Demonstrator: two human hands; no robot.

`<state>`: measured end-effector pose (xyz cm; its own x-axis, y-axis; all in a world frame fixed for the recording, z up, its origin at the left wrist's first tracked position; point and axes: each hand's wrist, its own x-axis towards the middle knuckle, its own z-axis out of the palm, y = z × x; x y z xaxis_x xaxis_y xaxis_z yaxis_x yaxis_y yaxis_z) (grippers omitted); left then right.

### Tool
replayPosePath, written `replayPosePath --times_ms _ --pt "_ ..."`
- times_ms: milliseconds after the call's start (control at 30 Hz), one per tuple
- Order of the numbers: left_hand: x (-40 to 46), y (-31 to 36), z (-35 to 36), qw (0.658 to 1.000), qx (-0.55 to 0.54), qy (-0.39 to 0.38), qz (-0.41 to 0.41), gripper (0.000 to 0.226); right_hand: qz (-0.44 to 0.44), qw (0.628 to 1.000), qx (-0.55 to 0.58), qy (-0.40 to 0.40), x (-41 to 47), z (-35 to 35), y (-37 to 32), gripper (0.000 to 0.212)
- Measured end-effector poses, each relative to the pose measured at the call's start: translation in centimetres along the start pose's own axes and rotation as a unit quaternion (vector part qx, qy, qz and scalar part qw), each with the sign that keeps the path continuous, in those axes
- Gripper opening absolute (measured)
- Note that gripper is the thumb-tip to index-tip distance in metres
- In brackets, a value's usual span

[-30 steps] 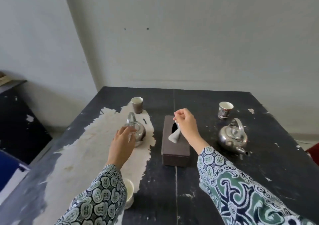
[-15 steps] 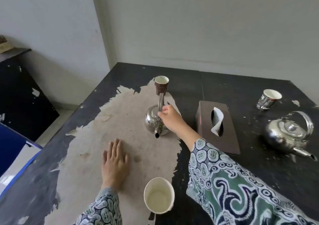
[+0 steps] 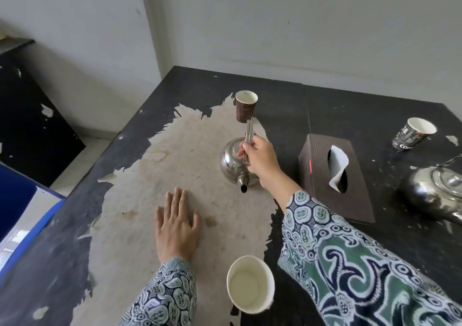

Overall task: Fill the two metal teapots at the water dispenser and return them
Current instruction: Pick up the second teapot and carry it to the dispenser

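1. Currently, the table (image 3: 350, 96): dark, its top peeled pale. You are at the pickup step; neither pot looks lifted yet.
2. Tissue box (image 3: 322, 175): brown, between the pots.
3. Second teapot (image 3: 435, 190): right edge, untouched.
4. First teapot (image 3: 231, 162): on the pale patch, spout toward you. Your right hand (image 3: 262, 157) is closed on its raised handle; next, lift level.
5. Left hand (image 3: 176, 224): flat, fingers spread, holding nothing.
6. Black paper cup (image 3: 412, 134): white lettering, perhaps "COFFEE", too small to confirm.
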<state>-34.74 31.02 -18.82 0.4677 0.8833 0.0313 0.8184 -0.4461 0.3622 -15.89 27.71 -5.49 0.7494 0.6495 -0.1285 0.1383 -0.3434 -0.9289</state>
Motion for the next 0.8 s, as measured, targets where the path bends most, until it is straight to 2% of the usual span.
replayPosePath --times_ms 167,333,433,533,600,700,800 --pt "-0.1 0.1 -0.2 1.0 -0.01 0.017 0.004 0.066 0.001 0.999 0.007 -0.035 -1.3 -1.6 0.2 0.015" --pt "-0.3 -0.2 -0.3 1.0 -0.024 0.008 0.019 0.061 -0.037 0.998 0.001 -0.054 -4.7 -4.7 -0.9 0.015" --pt "0.6 -0.7 -1.2 0.995 -0.083 -0.048 0.018 0.053 -0.068 0.995 -0.017 -0.065 -7.6 -6.6 -2.4 0.014" --pt "1.4 -1.2 -4.3 0.952 -0.258 -0.156 -0.046 0.039 -0.082 0.994 -0.013 -0.071 -9.9 -8.0 -3.8 0.014" --pt "0.9 -1.6 -7.0 0.943 -0.273 -0.184 -0.047 0.038 -0.087 0.993 -0.016 -0.073 -11.4 -9.2 -5.0 0.015" --pt "-1.8 -1.1 -11.5 0.959 -0.237 -0.157 -0.002 0.038 -0.095 0.991 -0.022 -0.09 -14.7 -11.1 -7.4 0.019" --pt "-4.1 0.8 -15.5 0.959 -0.248 -0.131 0.046 0.039 -0.1 0.988 -0.025 -0.118 -17.9 -12.7 -9.6 0.022"
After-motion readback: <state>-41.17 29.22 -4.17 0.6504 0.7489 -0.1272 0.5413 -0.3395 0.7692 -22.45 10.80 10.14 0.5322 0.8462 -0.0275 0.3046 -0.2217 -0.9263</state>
